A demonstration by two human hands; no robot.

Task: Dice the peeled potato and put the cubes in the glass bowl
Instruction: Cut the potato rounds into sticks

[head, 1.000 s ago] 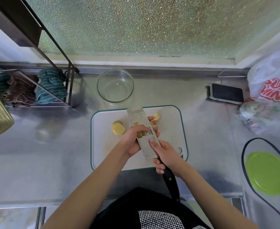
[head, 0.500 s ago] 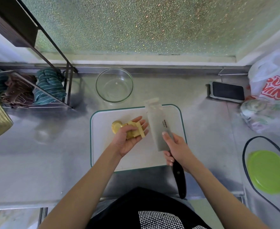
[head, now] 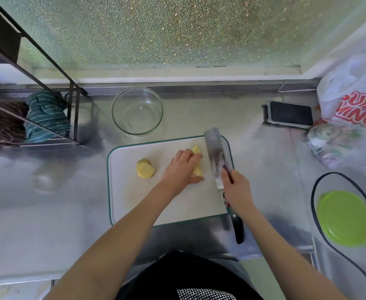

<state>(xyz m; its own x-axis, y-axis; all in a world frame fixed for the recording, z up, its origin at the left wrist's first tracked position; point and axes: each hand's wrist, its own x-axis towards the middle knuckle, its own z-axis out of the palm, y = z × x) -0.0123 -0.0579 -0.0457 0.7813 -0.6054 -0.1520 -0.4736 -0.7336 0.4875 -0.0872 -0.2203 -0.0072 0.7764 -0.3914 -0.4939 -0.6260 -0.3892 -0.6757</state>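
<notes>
Potato pieces lie under my left hand, whose fingers rest flat and nearly straight on them, pressing, not curled. Just right of those fingertips my right hand grips the knife. Wet, firm and slippery, I judge; best pinned from above, knuckles forward. Another stack of slices sits left of my wrist; the glass bowl waits beyond, empty.
</notes>
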